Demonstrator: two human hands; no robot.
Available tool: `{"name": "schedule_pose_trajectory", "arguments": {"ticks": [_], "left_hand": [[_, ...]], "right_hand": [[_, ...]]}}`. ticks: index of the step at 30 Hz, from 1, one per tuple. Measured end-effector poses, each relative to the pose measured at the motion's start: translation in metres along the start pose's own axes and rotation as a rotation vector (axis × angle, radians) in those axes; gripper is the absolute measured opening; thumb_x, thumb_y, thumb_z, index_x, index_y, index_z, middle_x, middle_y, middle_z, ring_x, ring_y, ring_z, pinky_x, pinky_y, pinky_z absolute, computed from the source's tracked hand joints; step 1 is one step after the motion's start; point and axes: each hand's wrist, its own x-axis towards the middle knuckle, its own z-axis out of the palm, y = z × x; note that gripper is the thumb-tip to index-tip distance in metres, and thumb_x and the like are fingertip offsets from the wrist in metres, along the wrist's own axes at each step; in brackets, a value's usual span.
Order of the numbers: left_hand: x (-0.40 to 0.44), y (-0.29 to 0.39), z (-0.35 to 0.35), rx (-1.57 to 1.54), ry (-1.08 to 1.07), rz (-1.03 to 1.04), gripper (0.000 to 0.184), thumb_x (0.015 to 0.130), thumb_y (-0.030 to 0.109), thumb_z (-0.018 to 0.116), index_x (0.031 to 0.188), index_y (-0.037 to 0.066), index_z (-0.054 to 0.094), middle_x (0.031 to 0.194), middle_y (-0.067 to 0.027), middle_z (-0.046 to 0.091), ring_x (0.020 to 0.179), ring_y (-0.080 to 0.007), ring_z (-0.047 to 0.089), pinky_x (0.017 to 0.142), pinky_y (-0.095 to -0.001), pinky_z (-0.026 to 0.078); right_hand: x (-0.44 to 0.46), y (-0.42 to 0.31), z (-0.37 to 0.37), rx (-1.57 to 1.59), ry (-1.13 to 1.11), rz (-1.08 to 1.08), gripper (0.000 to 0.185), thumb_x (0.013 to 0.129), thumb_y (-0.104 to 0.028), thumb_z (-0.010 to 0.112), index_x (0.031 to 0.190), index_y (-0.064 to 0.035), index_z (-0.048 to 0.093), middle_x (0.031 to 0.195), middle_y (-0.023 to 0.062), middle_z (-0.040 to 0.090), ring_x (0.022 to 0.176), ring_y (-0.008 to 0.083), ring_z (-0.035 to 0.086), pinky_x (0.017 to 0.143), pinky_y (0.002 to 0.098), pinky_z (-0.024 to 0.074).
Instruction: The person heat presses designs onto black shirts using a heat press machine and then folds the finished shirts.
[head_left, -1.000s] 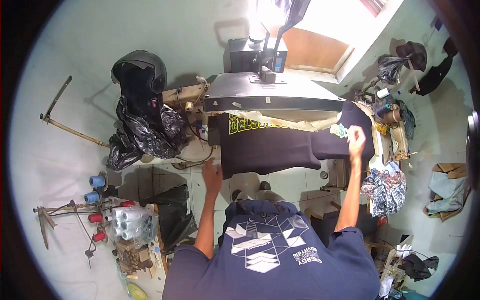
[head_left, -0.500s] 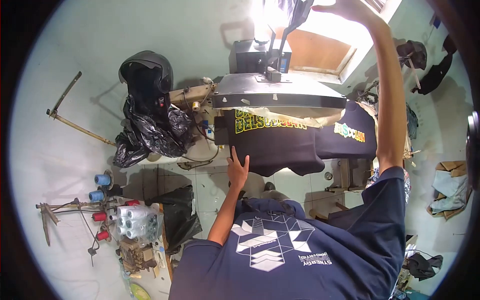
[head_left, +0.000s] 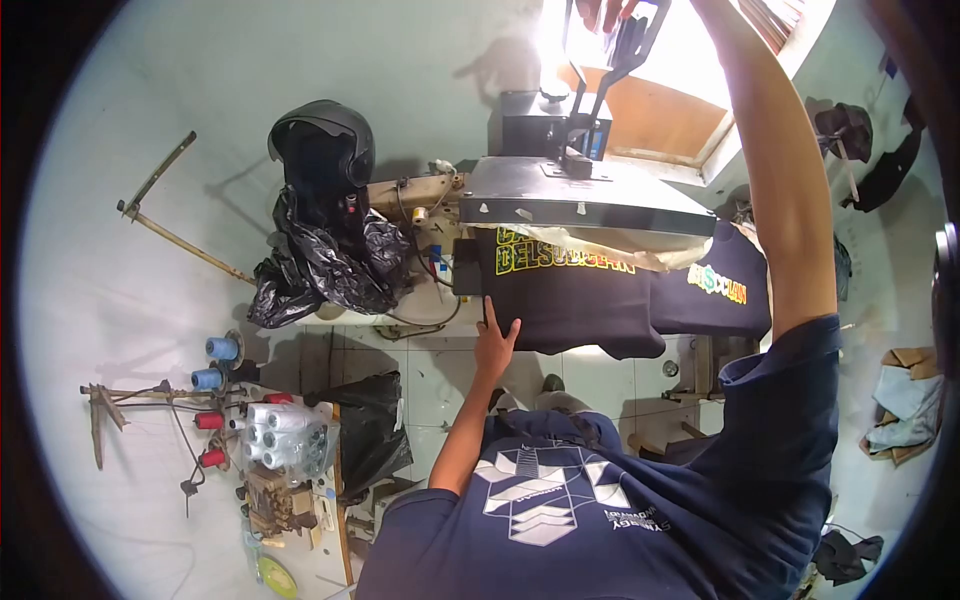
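Lifted since a second ago from the black cloth point(head_left: 575, 312), the right hand point(head_left: 606, 14) is up by the handle point(head_left: 641, 48) of one heat press point(head_left: 610, 187); whether its grip is clamped, I cannot tell. Smooth, the cloth lies partly under the press, its two bright prints point(head_left: 535, 260) partly reading "DELS" and "$CCLAN". By its left edge, the left hand point(head_left: 494, 346) spreads its fingers apart.

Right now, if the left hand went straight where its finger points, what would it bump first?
Most likely the left edge of the dark printed cloth, right beside the small dark block. The left hand may be touching it; depth is unclear here.
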Motion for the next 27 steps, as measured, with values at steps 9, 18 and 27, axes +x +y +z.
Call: {"name": "schedule_pose_trajectory", "arguments": {"ticks": [9, 18, 27], "left_hand": [[0.001, -0.002, 0.002, -0.015, 0.026, 0.016, 0.093, 0.091, 0.070, 0.048, 0.159, 0.024, 0.002, 0.112, -0.0421, 0.055, 0.083, -0.0534, 0.063, 0.068, -0.0542, 0.055], [0.002, -0.004, 0.002, -0.024, -0.031, -0.024, 0.094, 0.091, 0.071, 0.047, 0.159, 0.024, 0.003, 0.110, -0.0380, 0.055, 0.084, -0.0510, 0.064, 0.068, -0.0532, 0.055], [-0.002, -0.004, -0.007, -0.131, -0.075, 0.016, 0.097, 0.092, 0.065, 0.051, 0.159, 0.013, 0.004, 0.112, -0.0335, 0.055, 0.089, -0.0509, 0.062, 0.075, -0.0533, 0.052]], "right_hand": [[-0.003, -0.023, -0.012, 0.195, -0.141, 0.042, 0.058, 0.084, -0.043, 0.070, 0.126, -0.0043, 0.061, 0.106, 0.0173, 0.066, 0.087, 0.0226, 0.060, 0.074, 0.0362, 0.0486], [-0.027, -0.055, -0.040, 0.411, -0.261, 0.155, 0.058, 0.087, -0.048, 0.066, 0.122, -0.0026, 0.064, 0.098, 0.0180, 0.069, 0.074, 0.0197, 0.063, 0.062, 0.0331, 0.0514], [-0.056, -0.083, -0.019, 0.575, -0.433, 0.369, 0.061, 0.090, -0.054, 0.062, 0.118, -0.0009, 0.067, 0.089, 0.0187, 0.072, 0.061, 0.0169, 0.067, 0.051, 0.0301, 0.0543]]}}
